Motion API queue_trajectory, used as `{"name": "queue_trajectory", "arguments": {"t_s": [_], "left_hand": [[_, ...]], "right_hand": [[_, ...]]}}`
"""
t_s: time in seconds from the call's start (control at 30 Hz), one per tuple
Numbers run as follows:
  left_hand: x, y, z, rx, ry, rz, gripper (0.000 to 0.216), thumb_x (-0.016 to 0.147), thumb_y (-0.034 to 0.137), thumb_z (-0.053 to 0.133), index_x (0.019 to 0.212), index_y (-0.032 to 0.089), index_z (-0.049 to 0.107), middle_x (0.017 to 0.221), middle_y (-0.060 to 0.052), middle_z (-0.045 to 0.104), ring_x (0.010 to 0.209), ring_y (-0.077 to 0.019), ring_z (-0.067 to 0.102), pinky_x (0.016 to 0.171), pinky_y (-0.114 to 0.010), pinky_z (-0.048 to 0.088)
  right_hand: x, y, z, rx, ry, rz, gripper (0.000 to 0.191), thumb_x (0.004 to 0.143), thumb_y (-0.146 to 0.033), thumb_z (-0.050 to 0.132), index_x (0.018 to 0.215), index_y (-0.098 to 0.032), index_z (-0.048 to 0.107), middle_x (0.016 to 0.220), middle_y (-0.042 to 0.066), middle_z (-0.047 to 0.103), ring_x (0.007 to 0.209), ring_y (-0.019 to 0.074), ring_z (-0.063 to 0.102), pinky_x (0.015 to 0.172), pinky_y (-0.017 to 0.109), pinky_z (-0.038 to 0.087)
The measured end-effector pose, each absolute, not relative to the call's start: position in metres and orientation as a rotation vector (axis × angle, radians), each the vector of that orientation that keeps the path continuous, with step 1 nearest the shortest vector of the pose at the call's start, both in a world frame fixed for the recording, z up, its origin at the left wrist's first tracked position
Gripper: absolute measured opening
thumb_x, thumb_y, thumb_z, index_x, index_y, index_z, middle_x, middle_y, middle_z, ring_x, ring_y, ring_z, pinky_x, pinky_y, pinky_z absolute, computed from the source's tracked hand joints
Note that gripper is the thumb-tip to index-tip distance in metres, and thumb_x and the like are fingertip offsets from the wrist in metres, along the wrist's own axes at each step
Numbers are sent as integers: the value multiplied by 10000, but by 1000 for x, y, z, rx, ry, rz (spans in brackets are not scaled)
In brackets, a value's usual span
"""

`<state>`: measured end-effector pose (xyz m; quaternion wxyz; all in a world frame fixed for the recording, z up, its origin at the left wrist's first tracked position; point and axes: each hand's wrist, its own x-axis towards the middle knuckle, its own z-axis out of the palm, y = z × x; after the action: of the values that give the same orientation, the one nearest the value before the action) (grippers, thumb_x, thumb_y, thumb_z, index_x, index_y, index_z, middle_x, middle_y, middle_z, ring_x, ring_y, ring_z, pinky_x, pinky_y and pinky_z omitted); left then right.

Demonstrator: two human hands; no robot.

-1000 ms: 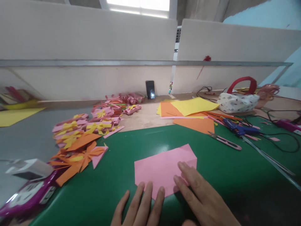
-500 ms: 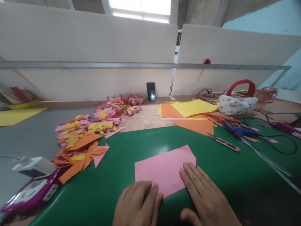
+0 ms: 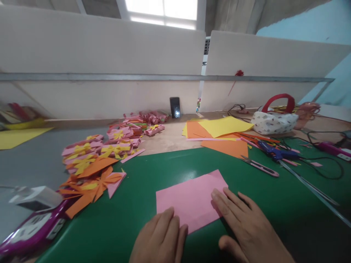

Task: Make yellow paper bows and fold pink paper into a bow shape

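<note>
A sheet of pink paper (image 3: 189,199) lies on the green mat (image 3: 131,219) in front of me, its long side slanting up to the right. My left hand (image 3: 161,235) is at its lower left edge, fingers bent and held together, gripping the paper there. On the paper's right end lies my right hand (image 3: 238,219), open and flat, with its fingers somewhat apart and the thumb off the sheet. A narrow crease or fold runs along the near edge, partly covered by the hands.
Pink, yellow and orange paper pieces (image 3: 95,157) are piled at left, beside a purple device (image 3: 35,228) and a white adapter (image 3: 41,199). Orange and yellow sheets (image 3: 225,126), snips (image 3: 260,166), a blue glue gun (image 3: 276,150) and a white bag (image 3: 274,122) sit at right. A phone (image 3: 174,107) leans behind.
My right hand's fingers have spread apart and the hand has shifted slightly right on the pink paper. My left hand stays at the lower left edge. The view has shifted slightly.
</note>
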<state>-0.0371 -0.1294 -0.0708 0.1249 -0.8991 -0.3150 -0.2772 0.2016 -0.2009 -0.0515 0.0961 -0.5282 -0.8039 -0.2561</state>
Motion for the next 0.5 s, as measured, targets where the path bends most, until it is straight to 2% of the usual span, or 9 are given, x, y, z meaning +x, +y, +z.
{"name": "queue_trajectory", "arguments": {"t_s": [0.13, 0.23, 0.4, 0.5], "left_hand": [[-32, -132, -66, -2590, -979, -812, 148, 837, 242, 516, 914, 182, 628, 980, -81, 672, 863, -200, 629, 755, -322, 512], [-28, -129, -57, -2625, -1063, -800, 149, 842, 227, 498, 929, 199, 616, 996, -69, 658, 913, -188, 620, 787, -305, 512], [-29, -115, -48, -2524, -1280, -635, 270, 831, 266, 516, 1079, 192, 590, 1087, -102, 622, 1010, -227, 589, 822, -354, 509], [-32, -104, -42, -2423, -1408, -572, 367, 839, 303, 499, 1178, 171, 547, 1131, -138, 600, 1011, -255, 586, 807, -386, 508]], "right_hand": [[209, -182, -33, -1689, -2294, -527, 508, 903, -349, 423, 1368, -153, 371, 1351, 94, 484, 1191, 243, 482, 914, 433, 427], [209, -148, -14, -1654, -2263, -261, 452, 870, -204, 436, 1318, -143, 436, 1324, 119, 506, 1178, 216, 489, 943, 382, 421], [191, -94, 2, -1660, -2322, 335, 418, 675, -267, 674, 1077, -167, 613, 975, 87, 653, 888, 225, 581, 732, 320, 456], [185, -74, 3, -1688, -2096, 694, 343, 587, -176, 694, 929, -159, 671, 708, 18, 631, 635, 158, 548, 548, 246, 389]]}}
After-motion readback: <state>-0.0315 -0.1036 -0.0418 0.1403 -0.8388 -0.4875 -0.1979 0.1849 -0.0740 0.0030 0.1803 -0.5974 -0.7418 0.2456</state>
